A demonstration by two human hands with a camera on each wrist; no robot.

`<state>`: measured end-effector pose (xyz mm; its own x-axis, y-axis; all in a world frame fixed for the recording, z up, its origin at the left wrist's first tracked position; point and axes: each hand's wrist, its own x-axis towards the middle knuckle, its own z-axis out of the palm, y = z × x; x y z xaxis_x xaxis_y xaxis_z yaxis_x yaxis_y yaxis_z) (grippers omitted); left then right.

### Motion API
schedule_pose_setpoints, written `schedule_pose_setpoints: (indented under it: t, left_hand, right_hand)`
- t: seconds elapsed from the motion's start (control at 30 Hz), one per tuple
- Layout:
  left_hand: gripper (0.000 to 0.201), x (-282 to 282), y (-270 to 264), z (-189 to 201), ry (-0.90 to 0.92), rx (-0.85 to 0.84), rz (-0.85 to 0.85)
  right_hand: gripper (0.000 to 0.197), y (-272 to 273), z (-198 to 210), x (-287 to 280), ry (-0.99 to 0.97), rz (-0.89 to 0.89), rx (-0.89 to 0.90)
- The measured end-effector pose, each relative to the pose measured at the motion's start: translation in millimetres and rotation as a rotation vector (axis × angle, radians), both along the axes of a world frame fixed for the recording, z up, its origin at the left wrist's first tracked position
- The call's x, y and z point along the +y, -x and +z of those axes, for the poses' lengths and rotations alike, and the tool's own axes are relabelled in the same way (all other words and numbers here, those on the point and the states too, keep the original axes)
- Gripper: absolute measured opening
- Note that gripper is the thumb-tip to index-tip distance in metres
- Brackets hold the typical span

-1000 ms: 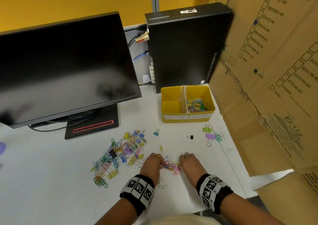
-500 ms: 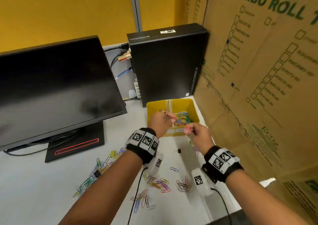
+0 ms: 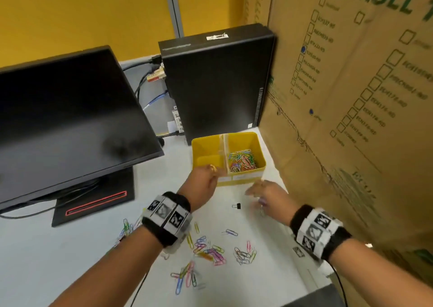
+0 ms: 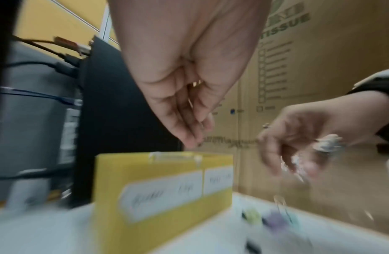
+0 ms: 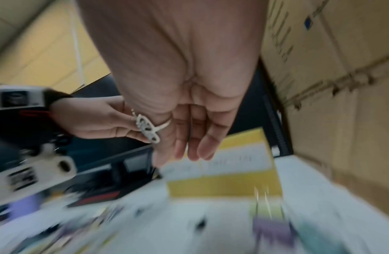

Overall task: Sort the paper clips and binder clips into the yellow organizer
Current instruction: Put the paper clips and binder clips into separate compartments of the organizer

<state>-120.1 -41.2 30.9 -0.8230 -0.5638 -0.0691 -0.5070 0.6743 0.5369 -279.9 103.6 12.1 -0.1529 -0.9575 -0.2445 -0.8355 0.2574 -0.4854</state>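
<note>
The yellow organizer (image 3: 260, 150) stands against the black computer, and its right compartment holds a heap of coloured paper clips (image 3: 242, 161). My left hand (image 3: 204, 179) hovers at the organizer's near left corner; in the left wrist view its fingers (image 4: 190, 127) are straight and hold nothing. My right hand (image 3: 263, 195) is just in front of the organizer (image 5: 224, 187), fingers (image 5: 194, 147) extended and empty. A small black binder clip (image 3: 236, 206) lies between my hands. Loose paper clips (image 3: 210, 252) are scattered near my wrists. Blurred pastel binder clips (image 5: 272, 228) lie under the right hand.
A black monitor (image 3: 65, 123) on its stand fills the left. A black computer tower (image 3: 218, 84) with cables stands behind the organizer. A tall cardboard box (image 3: 351, 119) walls off the right side. More paper clips (image 3: 126, 228) lie behind my left wrist.
A second ago both hands gathered paper clips on the table, then carried them over the organizer. Now both hands are empty and have pulled back to its near side.
</note>
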Motion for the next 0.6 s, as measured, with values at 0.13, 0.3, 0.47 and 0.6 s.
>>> schedule_pose_setpoints:
  t: [0.13, 0.3, 0.47, 0.6]
  left_hand:
    - [0.038, 24, -71, -44, -0.166, -0.365, -0.074]
    - [0.118, 52, -114, -83, -0.121, -0.607, -0.179]
    - [0.131, 77, -129, -87, -0.124, -0.648, -0.204]
    - [0.101, 73, -125, -87, -0.044, -0.596, -0.118]
  right_hand:
    - [0.041, -46, -46, 55, -0.293, 0.051, -0.147]
    - [0.048, -61, -70, 44, -0.282, 0.012, -0.124]
    - [0.023, -61, -72, 19, -0.169, -0.011, -0.137]
    - [0.048, -71, -81, 17, -0.02, 0.002, -0.036]
